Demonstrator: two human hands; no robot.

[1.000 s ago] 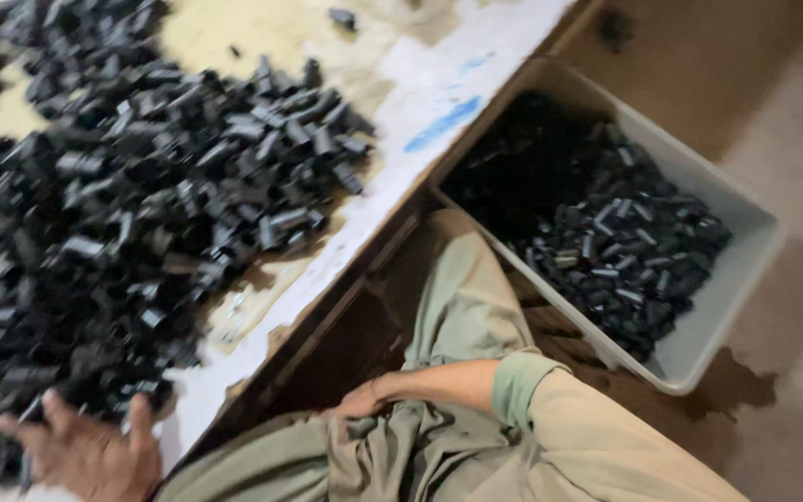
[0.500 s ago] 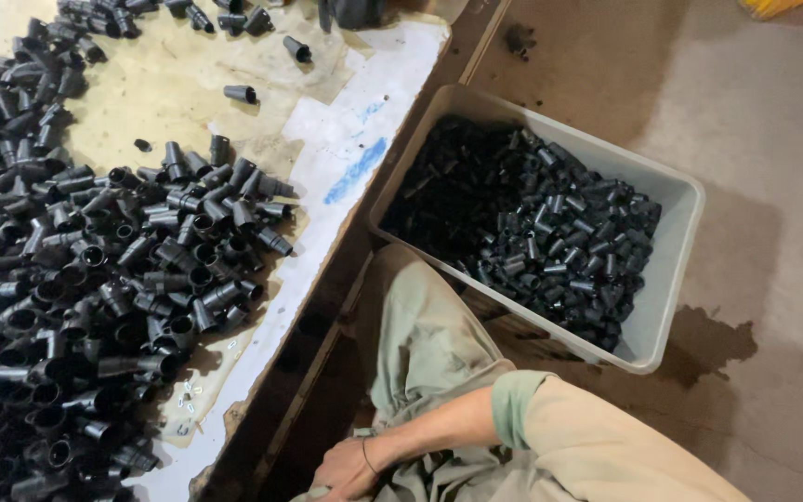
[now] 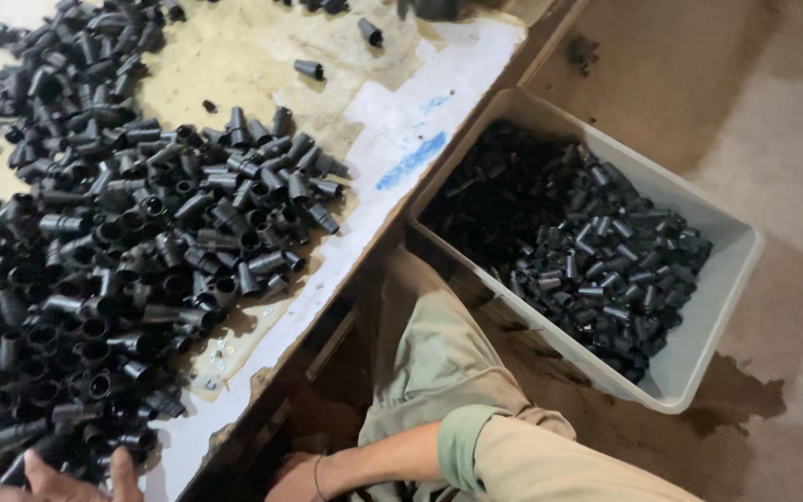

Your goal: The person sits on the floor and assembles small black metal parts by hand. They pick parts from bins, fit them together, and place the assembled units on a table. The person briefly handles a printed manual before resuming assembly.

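Note:
A big heap of short black plastic tubes (image 3: pixel 123 251) covers the worn white table (image 3: pixel 392 139). My left hand (image 3: pixel 62 479) lies at the heap's near edge, bottom left, fingers spread over the tubes; only the fingertips show. My right hand (image 3: pixel 295 481) hangs below the table edge near my lap, partly cut off by the frame, with a thin band at the wrist. Whether it holds anything cannot be seen. A grey plastic bin (image 3: pixel 699 344) full of the same black tubes stands on the floor to my right, beside my knee.
My leg in olive trousers (image 3: pixel 429 363) sits between the table edge and the bin. A few loose tubes (image 3: pixel 309 69) lie apart at the table's far side. Bare concrete floor (image 3: pixel 755 121) with a dark stain spreads past the bin.
The view has swung left and down. My left hand, out of view half a second ago, is again at the heap's near edge. My right hand has sunk lower towards my lap.

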